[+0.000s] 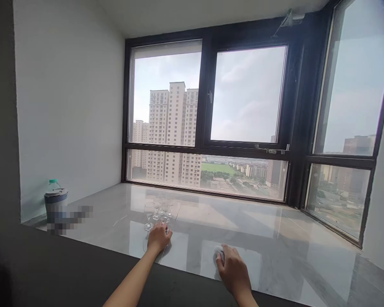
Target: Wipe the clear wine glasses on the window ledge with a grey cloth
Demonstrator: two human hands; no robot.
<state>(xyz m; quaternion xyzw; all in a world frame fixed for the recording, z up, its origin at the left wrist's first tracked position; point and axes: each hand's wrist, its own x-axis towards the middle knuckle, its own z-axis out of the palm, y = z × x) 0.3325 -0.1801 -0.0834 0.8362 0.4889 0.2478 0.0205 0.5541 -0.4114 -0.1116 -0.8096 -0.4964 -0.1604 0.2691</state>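
Your right hand [235, 269] grips a white cloth [219, 252]; whether your left hand [159, 236], by the stemmed glasses [156, 209], holds one is unclear.

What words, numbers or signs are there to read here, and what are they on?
None can be read.
White-lidded, blue-banded round container: partly pixelated, so any print there is hidden.
Clear stemmed glasses: no lettering I can make out.
Tall beige tower blocks: too far away to read any sign.

Dark-framed window [207, 115], pale wall [70, 106]
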